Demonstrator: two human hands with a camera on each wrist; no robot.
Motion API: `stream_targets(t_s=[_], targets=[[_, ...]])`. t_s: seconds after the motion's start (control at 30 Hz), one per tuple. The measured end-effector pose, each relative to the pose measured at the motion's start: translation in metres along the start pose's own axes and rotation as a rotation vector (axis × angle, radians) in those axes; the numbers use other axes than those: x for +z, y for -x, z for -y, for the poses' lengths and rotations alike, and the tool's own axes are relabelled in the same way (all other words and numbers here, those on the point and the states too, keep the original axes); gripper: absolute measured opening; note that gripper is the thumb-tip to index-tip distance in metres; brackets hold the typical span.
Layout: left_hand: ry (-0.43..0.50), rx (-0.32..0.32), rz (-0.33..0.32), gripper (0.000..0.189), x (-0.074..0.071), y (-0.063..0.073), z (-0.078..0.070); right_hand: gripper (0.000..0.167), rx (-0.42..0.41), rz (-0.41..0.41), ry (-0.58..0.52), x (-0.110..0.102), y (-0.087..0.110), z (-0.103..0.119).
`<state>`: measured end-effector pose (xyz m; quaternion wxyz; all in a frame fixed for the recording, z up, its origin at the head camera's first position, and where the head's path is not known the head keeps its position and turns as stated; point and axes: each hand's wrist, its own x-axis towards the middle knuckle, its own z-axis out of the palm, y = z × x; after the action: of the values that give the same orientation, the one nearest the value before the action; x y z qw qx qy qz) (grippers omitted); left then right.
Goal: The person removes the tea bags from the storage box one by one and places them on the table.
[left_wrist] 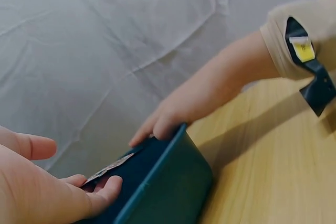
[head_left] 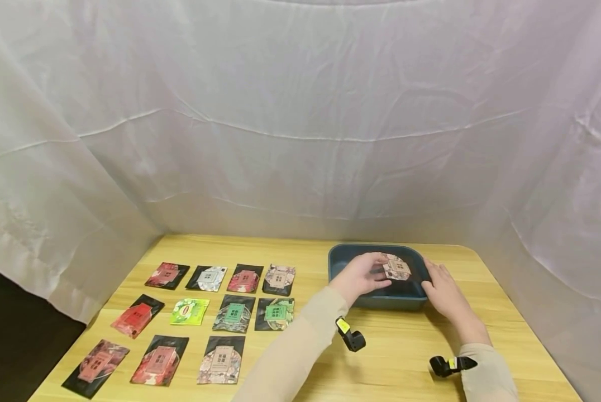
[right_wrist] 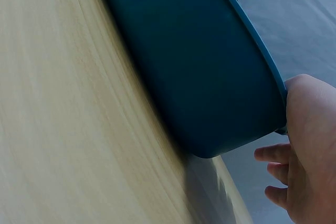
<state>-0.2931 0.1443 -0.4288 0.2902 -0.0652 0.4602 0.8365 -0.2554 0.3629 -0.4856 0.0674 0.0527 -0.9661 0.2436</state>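
Note:
A floral tea sachet (head_left: 397,267) with a black end is over the dark blue basin (head_left: 381,303), tilted near rim height in the left wrist view. My left hand (head_left: 362,275) pinches the sachet's left edge between bent fingertips. One finger of that hand stands apart from the sachet (left_wrist: 109,171). At the basin's right end, my right hand (head_left: 446,293) rests against the rim with its thumb near the front corner. The right wrist view shows the right hand's fingers (right_wrist: 273,153) spread outside the basin wall (right_wrist: 194,66). Whether the right thumb touches the sachet's black end is unclear.
Several sachets lie in rows on the wooden table (head_left: 290,374), left of the basin. Among them are a yellow-green packet (head_left: 190,311), a green-labelled sachet (head_left: 234,313) and a red one (head_left: 137,316). A pale curtain (head_left: 300,167) rises behind and beside the table.

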Motion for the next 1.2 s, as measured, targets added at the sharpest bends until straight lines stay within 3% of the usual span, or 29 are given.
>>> stream_targets(t_s=[0.37, 0.63, 0.87, 1.2], targets=[[0.04, 0.013, 0.028, 0.044, -0.017, 0.023, -0.007, 0.062, 0.004, 0.003, -0.001, -0.001, 0.001, 0.0], [0.029, 0.022, 0.082, 0.04, -0.041, 0.044, -0.015, 0.063, 0.008, 0.013, -0.01, 0.0, 0.001, 0.0], [0.037, 0.018, 0.106, 0.007, -0.066, 0.066, -0.025, 0.062, 0.007, 0.009, -0.013, 0.0, 0.001, 0.0], [-0.016, 0.012, 0.113, 0.048, -0.11, 0.098, -0.043, 0.062, 0.01, 0.011, -0.015, -0.001, 0.001, 0.001]])
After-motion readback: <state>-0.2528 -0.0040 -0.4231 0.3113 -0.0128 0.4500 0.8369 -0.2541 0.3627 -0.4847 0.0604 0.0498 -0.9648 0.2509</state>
